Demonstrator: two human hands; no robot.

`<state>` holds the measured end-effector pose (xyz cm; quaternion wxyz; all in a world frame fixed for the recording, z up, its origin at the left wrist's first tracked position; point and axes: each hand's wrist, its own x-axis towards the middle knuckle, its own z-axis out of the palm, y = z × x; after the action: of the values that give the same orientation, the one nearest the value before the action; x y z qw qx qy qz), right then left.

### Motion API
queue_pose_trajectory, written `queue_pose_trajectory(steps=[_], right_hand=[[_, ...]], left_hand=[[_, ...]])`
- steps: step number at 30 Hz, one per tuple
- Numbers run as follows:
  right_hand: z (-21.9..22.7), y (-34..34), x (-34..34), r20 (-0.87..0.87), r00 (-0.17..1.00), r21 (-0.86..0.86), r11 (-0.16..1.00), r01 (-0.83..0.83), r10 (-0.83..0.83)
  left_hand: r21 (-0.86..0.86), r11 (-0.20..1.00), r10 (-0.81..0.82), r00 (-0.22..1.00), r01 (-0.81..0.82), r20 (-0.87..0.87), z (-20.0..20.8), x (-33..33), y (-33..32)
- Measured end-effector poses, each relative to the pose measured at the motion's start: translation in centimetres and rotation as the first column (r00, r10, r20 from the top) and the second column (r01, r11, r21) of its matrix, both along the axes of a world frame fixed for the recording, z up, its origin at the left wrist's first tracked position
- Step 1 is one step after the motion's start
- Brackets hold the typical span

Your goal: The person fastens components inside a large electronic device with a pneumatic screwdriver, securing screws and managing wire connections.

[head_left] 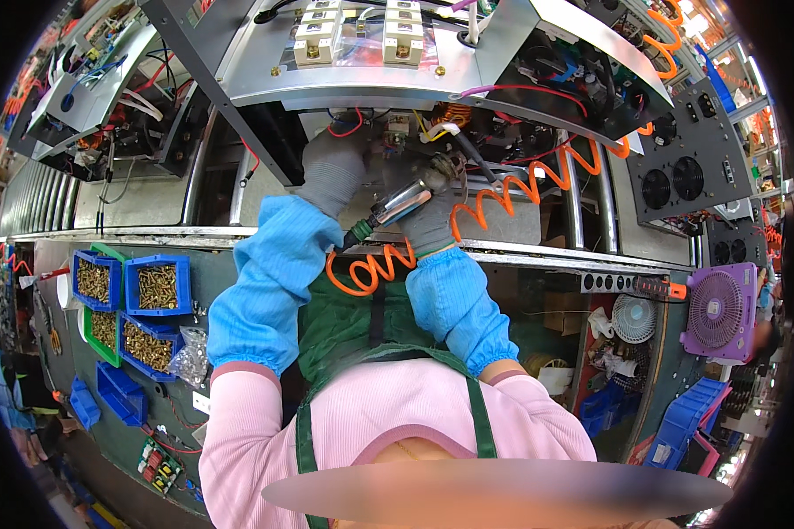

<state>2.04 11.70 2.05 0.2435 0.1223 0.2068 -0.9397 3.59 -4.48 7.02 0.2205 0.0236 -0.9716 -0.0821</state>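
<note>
My right hand [430,222], in a grey glove and blue sleeve cover, is closed around a silver air-powered tool [408,201] near its head. A green and black fitting at the tool's tail joins an orange coiled hose [362,275]. My left hand [333,167], gloved in the same grey, reaches under the front edge of an open metal equipment chassis [353,86]. Its fingers are in shadow among the wiring, so what they hold or touch is hidden. Close to the tool's head are a copper coil [451,115] and a thick black cable [475,154].
Blue bins [158,284] of brass-coloured screws stand on the left bench, with a green bin [103,333] among them. A second open unit [97,115] sits on the roller conveyor [40,201]. On the right are a purple fan [716,310] and a black panel with fans [688,154].
</note>
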Motion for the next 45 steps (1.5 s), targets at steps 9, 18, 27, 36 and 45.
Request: queue_pose_trajectory(steps=[9,18,27,36,45], right_hand=[[-0.3,0.0,-0.1,-0.025,0.997,0.013,0.998,-0.067,0.068],[0.3,0.8,-0.3,-0.048,0.995,0.06,0.995,-0.085,0.088],[2.5,5.2,3.4,0.029,0.979,0.35,0.915,-0.199,0.202],[3.7,14.8,8.7,-0.028,0.93,0.453,0.834,-0.314,0.366],[4.8,16.0,12.0,-0.136,0.868,0.262,0.862,-0.433,0.478]], left_hand=[[-0.014,0.999,0.032,0.997,-0.031,0.067,-0.5,-1.2,0.1],[-0.179,0.984,0.064,0.897,0.017,0.437,3.6,0.7,1.1],[0.99,-0.141,-0.233,0.971,0.013,-0.046,1.7,9.5,-2.5],[0.995,0.067,0.012,0.997,-0.077,0.076,-6.0,10.8,-1.1],[0.413,0.909,-0.062,0.998,0.052,0.011,-7.8,5.2,4.3]])
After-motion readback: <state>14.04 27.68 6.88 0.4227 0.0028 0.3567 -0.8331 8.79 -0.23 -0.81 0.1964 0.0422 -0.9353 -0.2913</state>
